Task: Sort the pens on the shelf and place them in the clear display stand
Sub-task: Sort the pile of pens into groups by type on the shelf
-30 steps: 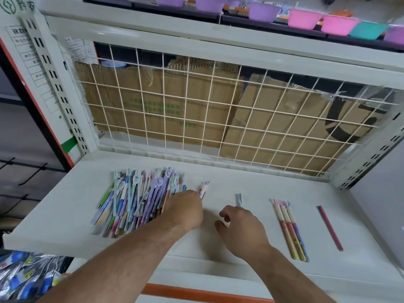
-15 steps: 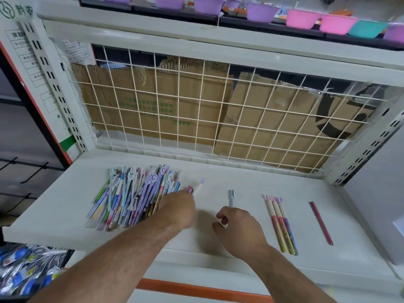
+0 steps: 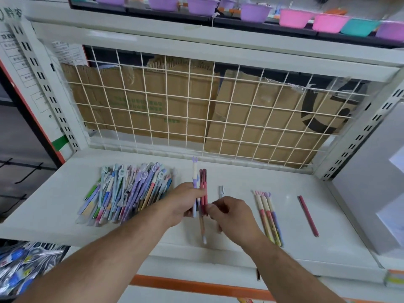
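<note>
A pile of mixed pens (image 3: pixel 129 193) lies on the left of the white shelf (image 3: pixel 240 171). My left hand (image 3: pixel 181 202) grips a small bunch of pens (image 3: pixel 202 184), one white-and-purple and two dark red, held upright above the shelf. My right hand (image 3: pixel 231 215) pinches the lower part of that bunch with thumb and fingers. A grey-capped pen (image 3: pixel 221 191) lies just behind my right hand. Three cream-and-pink pens (image 3: pixel 270 217) lie side by side on the right, and a single dark red pen (image 3: pixel 308 215) lies further right. No clear display stand is in view.
A white wire grid (image 3: pixel 196 106) with cardboard behind it closes the shelf's back. Coloured plastic bowls (image 3: pixel 295 17) stand on the shelf above. A white box (image 3: pixel 371 193) stands at the right edge. Packaged goods (image 3: pixel 24 265) lie below left.
My left hand has lifted a few pens off the pile's right edge and raised them upright. My right hand has moved left and taken hold of the bunch's lower part.
</note>
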Demonstrator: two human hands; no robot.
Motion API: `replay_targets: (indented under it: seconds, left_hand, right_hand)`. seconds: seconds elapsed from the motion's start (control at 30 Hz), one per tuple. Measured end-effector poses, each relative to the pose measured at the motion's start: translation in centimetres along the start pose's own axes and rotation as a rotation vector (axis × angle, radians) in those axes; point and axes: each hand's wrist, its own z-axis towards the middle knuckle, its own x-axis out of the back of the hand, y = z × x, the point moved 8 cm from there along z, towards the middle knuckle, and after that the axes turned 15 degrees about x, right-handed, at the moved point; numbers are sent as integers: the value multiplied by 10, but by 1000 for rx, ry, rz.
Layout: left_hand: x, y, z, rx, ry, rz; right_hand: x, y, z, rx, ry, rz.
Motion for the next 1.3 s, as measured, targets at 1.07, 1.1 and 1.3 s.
replay_targets:
  seconds: [1.07, 1.1, 1.3]
  left_hand:
    - [-155, 16, 5, -22, -200, 47]
    - [-158, 16, 8, -17, -191, 37]
    - [-171, 17, 15, 8, -168, 7]
  right_hand:
    - [118, 92, -41, -281, 263, 80]
    - [128, 99, -42, -296, 276, 26]
    - [168, 144, -48, -372, 236, -293]
